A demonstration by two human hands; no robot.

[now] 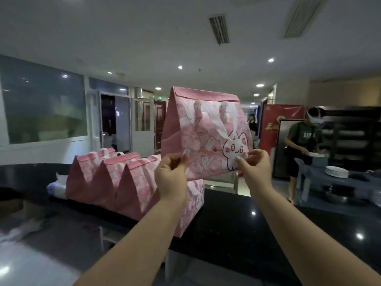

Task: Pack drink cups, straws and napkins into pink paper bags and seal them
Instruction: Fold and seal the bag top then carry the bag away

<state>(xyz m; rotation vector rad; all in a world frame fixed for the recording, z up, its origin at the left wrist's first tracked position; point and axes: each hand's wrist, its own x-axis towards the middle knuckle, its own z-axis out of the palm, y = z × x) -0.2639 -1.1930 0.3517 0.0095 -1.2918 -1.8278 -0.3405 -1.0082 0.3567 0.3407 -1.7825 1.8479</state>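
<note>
I hold a sealed pink paper bag (206,129) with a white cat drawing up in the air, its top flap folded over. My left hand (171,176) grips its lower left corner and my right hand (254,166) pinches its lower right edge. Below it, a row of several sealed pink bags (115,178) stands side by side on the dark counter (257,228). The nearest of these (193,203) is partly hidden behind my left wrist. No cups, straws or napkins are visible.
White plastic wrapping (55,186) lies at the far left end of the row. A person in a green shirt (303,149) stands at the right by a table with stacked white plates (336,172). A red banner (276,124) and doors lie behind.
</note>
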